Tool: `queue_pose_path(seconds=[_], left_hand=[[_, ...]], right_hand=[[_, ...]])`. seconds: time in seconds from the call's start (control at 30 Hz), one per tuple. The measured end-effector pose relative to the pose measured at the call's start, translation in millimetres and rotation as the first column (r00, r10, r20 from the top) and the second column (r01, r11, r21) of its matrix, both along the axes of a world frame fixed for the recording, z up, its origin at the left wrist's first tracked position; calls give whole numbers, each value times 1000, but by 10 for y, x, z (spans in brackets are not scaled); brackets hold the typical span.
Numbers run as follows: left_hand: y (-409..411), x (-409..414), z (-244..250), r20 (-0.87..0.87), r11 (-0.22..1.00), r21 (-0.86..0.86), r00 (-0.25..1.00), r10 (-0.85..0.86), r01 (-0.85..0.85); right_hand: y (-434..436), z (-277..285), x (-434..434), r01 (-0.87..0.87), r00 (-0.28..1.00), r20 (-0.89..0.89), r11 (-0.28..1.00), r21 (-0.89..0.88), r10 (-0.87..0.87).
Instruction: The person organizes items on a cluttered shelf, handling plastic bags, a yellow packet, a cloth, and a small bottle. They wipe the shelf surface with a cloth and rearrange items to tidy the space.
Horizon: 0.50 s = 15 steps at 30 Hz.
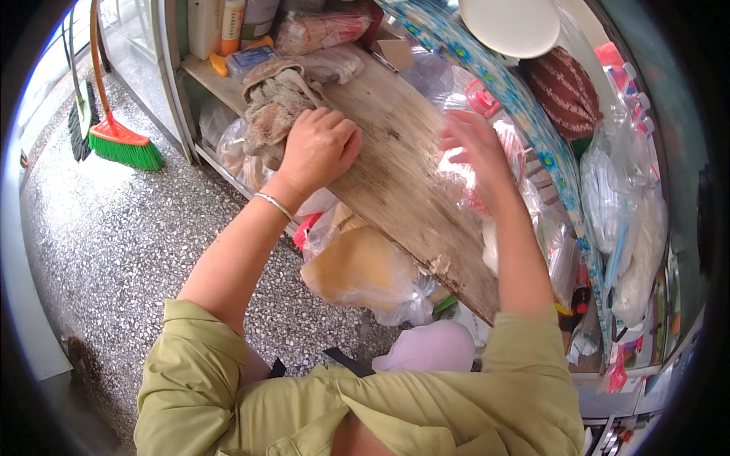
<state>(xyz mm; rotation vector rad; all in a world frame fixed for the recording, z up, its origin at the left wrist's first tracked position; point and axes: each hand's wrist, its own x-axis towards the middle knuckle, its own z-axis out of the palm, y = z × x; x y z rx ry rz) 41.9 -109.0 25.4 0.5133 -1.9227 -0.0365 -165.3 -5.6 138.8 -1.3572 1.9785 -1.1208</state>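
My left hand (323, 143), with a silver bangle at the wrist, is curled against a worn, stained brown cloth (274, 111). Part of the cloth runs in under the fingers, which hide the grip itself. Both are at the left edge of a weathered wooden shelf board (393, 154). Blurred by motion, my right hand (476, 148) hovers at the board's far right side with its fingers apart and nothing visible in it. Beneath and beside it are clear plastic packages (510, 139) with red printing.
A blue floral curtain (490, 74) borders the shelf on the right. Behind the cloth stand a blue-lidded box (251, 60), an orange-and-white tube (232, 25) and a wrapped bundle (322, 31). Below hangs a knotted plastic bag (359, 268). A green-bristled broom (125, 142) stands on the speckled floor.
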Motion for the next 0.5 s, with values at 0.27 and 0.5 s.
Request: queue_pose_path(seconds=[0.27, 0.5], left_hand=[[3, -99, -20, -12, 999, 16, 999, -37, 37], [-7, -55, -25, 32, 997, 82, 999, 2, -5]], right_hand=[[-2040, -375, 352, -44, 806, 592, 997, 67, -4], [-2869, -405, 1098, 121, 798, -540, 949, -291, -267]])
